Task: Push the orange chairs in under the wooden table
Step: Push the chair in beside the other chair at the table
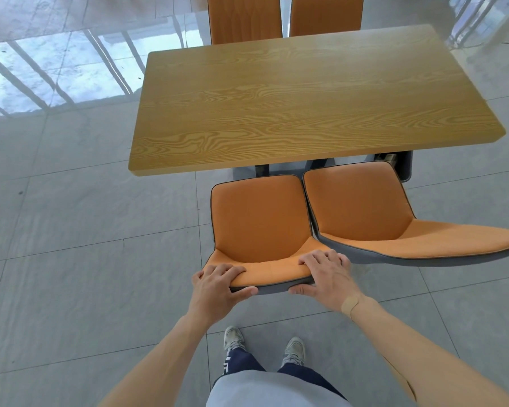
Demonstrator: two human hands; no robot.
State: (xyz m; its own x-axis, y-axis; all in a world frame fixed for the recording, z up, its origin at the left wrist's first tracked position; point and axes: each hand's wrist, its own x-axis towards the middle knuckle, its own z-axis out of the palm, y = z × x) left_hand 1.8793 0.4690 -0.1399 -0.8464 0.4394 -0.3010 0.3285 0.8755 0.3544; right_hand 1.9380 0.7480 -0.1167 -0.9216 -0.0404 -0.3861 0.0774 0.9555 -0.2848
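Observation:
The wooden table (306, 95) stands ahead of me with a bare top. Two orange chairs face it on my side. The left orange chair (259, 218) stands just short of the table's near edge, its seat fully in view. My left hand (218, 284) grips the left end of its backrest top, fingers over the front and thumb behind. My right hand (326, 274) grips the right end the same way. The right orange chair (359, 201) stands beside it, its seat front close to the table edge.
Two more orange chairs (244, 19) stand tucked in at the table's far side. Grey tiled floor (86, 230) stretches open to the left. My feet in pale sneakers (234, 337) are right behind the left chair. Dark table legs (262, 170) show under the near edge.

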